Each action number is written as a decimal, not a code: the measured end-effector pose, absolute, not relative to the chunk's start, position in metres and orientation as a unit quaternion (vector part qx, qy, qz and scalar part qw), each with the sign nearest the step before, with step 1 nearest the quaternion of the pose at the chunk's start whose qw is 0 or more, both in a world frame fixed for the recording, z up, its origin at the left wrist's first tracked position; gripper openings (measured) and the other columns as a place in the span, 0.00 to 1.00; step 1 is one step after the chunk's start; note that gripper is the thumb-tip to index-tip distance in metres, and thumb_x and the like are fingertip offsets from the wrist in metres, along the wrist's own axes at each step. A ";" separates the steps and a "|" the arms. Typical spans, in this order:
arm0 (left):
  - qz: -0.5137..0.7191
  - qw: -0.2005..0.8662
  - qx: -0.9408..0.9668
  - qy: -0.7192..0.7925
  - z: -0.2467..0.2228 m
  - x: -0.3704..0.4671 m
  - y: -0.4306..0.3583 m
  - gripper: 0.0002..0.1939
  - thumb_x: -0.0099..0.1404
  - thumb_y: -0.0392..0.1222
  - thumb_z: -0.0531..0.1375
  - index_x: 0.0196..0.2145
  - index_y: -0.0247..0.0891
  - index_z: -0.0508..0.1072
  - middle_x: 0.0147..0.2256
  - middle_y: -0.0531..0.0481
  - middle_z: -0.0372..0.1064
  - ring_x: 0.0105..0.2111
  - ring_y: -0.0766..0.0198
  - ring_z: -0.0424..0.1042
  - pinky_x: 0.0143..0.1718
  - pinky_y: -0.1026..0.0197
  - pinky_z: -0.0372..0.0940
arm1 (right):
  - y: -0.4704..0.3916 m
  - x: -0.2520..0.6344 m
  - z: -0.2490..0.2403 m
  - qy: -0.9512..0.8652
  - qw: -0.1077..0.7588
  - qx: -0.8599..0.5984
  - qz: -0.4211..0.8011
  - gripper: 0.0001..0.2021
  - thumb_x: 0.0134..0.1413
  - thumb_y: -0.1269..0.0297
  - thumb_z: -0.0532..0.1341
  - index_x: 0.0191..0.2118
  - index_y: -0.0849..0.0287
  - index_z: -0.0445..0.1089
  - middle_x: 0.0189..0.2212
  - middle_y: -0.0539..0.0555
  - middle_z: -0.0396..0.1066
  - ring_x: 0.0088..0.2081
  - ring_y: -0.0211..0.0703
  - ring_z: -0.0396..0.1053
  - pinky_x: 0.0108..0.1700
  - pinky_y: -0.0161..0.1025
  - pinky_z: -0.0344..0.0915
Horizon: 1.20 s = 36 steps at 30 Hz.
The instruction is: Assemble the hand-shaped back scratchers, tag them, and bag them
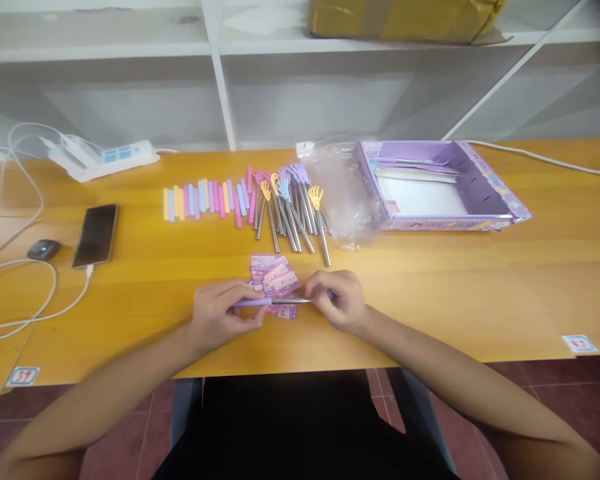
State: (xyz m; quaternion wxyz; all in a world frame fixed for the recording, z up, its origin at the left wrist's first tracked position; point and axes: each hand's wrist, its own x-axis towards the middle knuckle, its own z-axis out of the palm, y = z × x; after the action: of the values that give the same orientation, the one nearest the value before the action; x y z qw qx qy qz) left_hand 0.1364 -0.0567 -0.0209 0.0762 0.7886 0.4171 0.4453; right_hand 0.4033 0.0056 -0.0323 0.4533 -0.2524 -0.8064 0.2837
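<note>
A telescopic back scratcher point(287, 301) lies level between my hands, its steel rod showing in the middle. My left hand point(217, 313) pinches the purple handle sleeve point(253, 303) at the rod's left end. Closed around the other end is my right hand point(341, 300), whose fingers mostly hide the scratcher's head. Small pink and purple printed cards point(283, 277) are heaped just under and beyond the rod. Farther back, several back scratchers point(290, 210) with yellow, blue, pink and purple claw heads lie in a pile. Left of them runs a row of coloured handle sleeves point(203, 199).
A clear plastic bag point(345, 193) touches a purple open box point(495, 180) holding a scratcher and white sheets. At left are a phone point(96, 235), a mouse point(44, 250), white cables and a power strip point(105, 160). A shelf point(105, 40) with a carton point(405, 19) stands behind.
</note>
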 end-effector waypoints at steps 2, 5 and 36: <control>0.446 0.075 0.787 0.420 -0.022 0.139 -0.058 0.05 0.65 0.36 0.72 0.40 0.40 0.82 0.31 0.53 0.80 0.20 0.73 0.67 0.20 0.68 0.62 | 0.004 0.402 -0.032 -0.805 0.453 -0.256 0.287 0.12 0.59 0.76 0.55 0.30 0.55 0.70 0.18 0.43 0.67 0.17 0.32 0.59 0.23 0.32 0.57; 0.448 0.075 0.783 0.424 -0.024 0.143 -0.059 0.05 0.65 0.37 0.72 0.39 0.40 0.82 0.30 0.53 0.80 0.20 0.72 0.68 0.20 0.67 0.62 | 0.002 0.401 -0.033 -0.802 0.447 -0.263 0.296 0.12 0.59 0.76 0.55 0.30 0.55 0.71 0.18 0.43 0.67 0.17 0.33 0.60 0.23 0.32 0.57; 0.446 0.036 0.791 0.417 -0.029 0.152 -0.060 0.06 0.65 0.36 0.73 0.38 0.40 0.81 0.30 0.54 0.80 0.20 0.70 0.70 0.20 0.66 0.64 | 0.002 0.400 -0.038 -0.794 0.450 -0.275 0.302 0.11 0.58 0.77 0.56 0.30 0.55 0.71 0.19 0.44 0.69 0.17 0.31 0.61 0.23 0.31 0.57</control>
State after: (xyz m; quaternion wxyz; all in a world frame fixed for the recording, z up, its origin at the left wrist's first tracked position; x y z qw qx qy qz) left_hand 0.1524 -0.0599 -0.0293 0.0360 0.7911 0.4175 0.4456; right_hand 0.4004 0.0017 -0.0378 0.4496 -0.2747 -0.7944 0.3021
